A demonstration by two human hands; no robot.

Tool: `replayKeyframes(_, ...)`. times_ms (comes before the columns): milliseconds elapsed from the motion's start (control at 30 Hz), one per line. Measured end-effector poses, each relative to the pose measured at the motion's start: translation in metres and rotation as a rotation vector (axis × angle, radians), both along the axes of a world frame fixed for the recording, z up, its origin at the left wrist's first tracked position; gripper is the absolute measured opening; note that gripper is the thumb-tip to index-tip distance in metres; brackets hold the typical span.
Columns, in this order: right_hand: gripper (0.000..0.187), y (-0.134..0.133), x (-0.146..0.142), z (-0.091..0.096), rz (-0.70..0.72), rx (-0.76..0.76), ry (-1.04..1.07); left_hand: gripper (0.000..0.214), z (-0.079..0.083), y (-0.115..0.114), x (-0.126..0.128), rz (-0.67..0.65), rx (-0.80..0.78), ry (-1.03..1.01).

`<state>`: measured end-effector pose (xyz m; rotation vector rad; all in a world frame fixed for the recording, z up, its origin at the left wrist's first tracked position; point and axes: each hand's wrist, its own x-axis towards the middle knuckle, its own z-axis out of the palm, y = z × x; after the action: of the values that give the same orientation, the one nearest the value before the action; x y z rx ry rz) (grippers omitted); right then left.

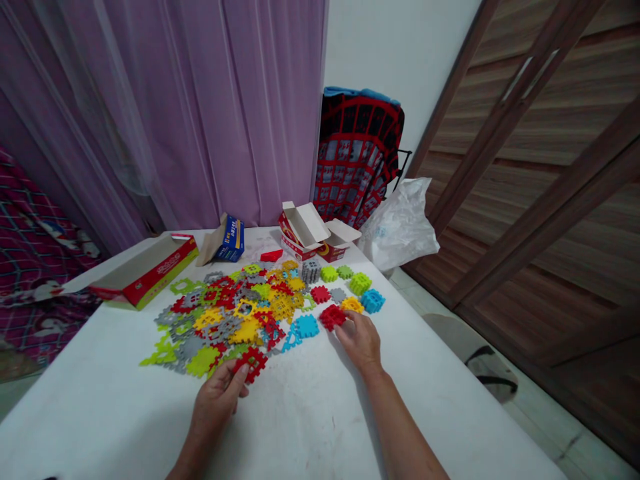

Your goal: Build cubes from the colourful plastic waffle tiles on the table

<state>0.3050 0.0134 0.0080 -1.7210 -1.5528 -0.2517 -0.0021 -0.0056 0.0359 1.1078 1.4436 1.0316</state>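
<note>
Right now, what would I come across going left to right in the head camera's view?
Patterned cloth, long open box, left hand, flat red piece that it holds, square light-blue piece, red block, right hand with fingers on that block, white plastic bag, wooden wardrobe.

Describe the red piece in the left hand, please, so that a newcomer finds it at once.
On the white table, look for the large heap of colourful pieces. At its near edge, the left hand holds a red piece with toothed edges. Unlike the thicker red block at the right hand, it is flat with an opening in its middle.
</note>
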Motion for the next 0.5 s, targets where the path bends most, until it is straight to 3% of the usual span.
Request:
replayKeyframes(267,0.029,-0.004,0.000,0.002,0.048,0.034,0.033,0.057,0.004,0.000,0.002,0.015,0.000,-0.003)
replayKeyframes(367,0.025,-0.010,0.005,0.000,-0.014,0.042,0.066,0.059,0.004,0.000,0.002,0.020,0.004,0.000)
replayKeyframes(500,0.029,-0.019,0.008,-0.004,-0.070,-0.104,0.059,0.062,0.000,0.001,0.002,0.030,0.001,-0.007)
